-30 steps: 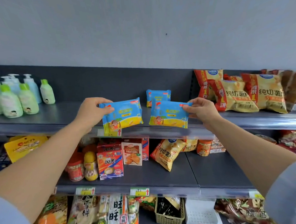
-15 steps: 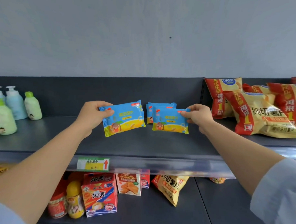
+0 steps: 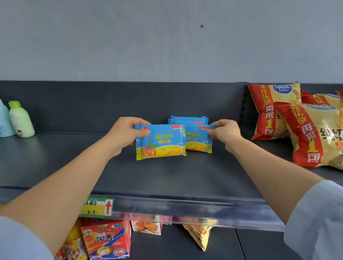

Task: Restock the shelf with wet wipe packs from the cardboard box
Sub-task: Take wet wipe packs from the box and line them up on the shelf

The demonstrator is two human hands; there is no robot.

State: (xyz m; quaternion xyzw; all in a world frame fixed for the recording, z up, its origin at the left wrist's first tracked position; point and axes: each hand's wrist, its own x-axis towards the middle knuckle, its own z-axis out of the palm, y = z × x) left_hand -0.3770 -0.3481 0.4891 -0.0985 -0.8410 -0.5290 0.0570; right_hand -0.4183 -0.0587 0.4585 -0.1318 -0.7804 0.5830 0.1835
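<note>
left hand [image 3: 126, 134] pinches the top-left corner of one wet wipe pack [image 3: 160, 142], thumb on the front, fingers behind. right hand [image 3: 224, 133] pinches the top-right corner of a second wet wipe pack [image 3: 199, 141] the same way. both packs stand upright, bottom seams at or just above the dark shelf deck [image 3: 168, 178] (can't tell if they actually touch it), left pack overlapping the front of the right one. just behind them sits a small stack of the same blue packs [image 3: 187, 120], near the back panel.

handling, as a judgement: these look light, soft foil pouches w/ crimped end seams. the body probably squashes and the film looks slick, so a corner pinch lets the pack swing. better hold is across the short edge or flat top and bottom. not fragile, but they'll likely tip over if left standing on the thin seam w/o something behind, so lean them on the stack.

hard to make out: the cardboard box isn't in view at all. the count in the rear stack is unclear, since the held packs cover most of it. the right pack's left half is hidden. the price tag [image 3: 98, 207] on the rail is partly behind the left forearm. the chip bags [image 3: 318, 136] run off the right edge, and the lotion bottles [image 3: 20, 119] are cut off at left.
</note>
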